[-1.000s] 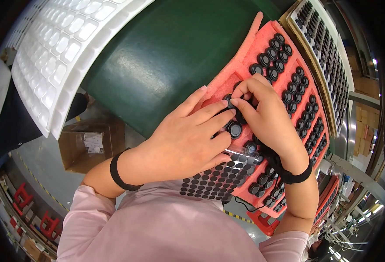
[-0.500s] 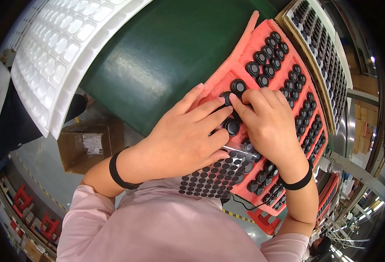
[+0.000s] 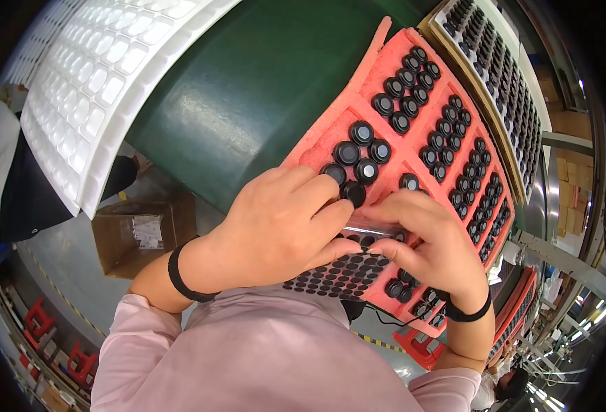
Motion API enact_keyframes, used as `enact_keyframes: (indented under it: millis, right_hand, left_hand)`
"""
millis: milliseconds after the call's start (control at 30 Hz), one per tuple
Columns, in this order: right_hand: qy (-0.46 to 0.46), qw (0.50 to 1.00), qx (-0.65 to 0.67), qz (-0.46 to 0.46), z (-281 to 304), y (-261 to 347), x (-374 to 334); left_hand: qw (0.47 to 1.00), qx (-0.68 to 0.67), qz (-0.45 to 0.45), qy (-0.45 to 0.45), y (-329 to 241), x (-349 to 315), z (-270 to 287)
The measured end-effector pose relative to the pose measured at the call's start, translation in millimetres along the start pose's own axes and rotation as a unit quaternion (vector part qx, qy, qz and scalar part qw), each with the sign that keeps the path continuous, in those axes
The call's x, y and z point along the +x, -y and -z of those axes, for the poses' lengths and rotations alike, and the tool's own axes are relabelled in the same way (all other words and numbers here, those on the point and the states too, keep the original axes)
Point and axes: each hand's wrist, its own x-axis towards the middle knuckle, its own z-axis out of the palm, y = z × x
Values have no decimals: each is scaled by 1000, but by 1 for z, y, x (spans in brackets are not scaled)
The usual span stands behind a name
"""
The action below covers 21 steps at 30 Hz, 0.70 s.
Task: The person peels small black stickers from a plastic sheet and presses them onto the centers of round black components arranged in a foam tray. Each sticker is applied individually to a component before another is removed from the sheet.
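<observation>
My left hand grips the upper edge of a clear sheet with rows of round black stickers, thumb on its face and fingers bent behind it. My right hand pinches at the same edge, its thumb on the stickers close to my left thumb. Just beyond the hands lies a pink foam tray with several compartments of round black parts. In the nearest compartment, some parts show a grey disc on top, while others, such as one black-topped part, look all black. My left knuckles partly cover that group.
The tray rests on a dark green surface. A white moulded tray stands at the left, and another tray of dark parts at the far right. Below left is an open cardboard box. Red stools stand on the floor.
My right hand has left the round part it was pressing and come nearer to the sheet's edge. My left fingers have drawn back and curled, baring more of the nearest compartment. The tray has shifted slightly left in view.
</observation>
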Motion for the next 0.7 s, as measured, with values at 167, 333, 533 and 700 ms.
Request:
enact_keyframes:
  millis: [167, 333, 533, 700]
  right_hand:
    - [27, 993, 35, -110, 10, 9, -28]
    - [-52, 998, -29, -29, 6, 7, -30]
    - [-87, 995, -31, 32, -7, 23, -12]
    - [-86, 993, -67, 51, -13, 28, -6]
  left_hand:
    - [960, -262, 76, -70, -3, 2, -1]
    - [940, -320, 111, -36, -7, -3, -4]
    - [978, -204, 23, -44, -9, -1, -16]
    - [985, -147, 2, -88, -17, -1, -22]
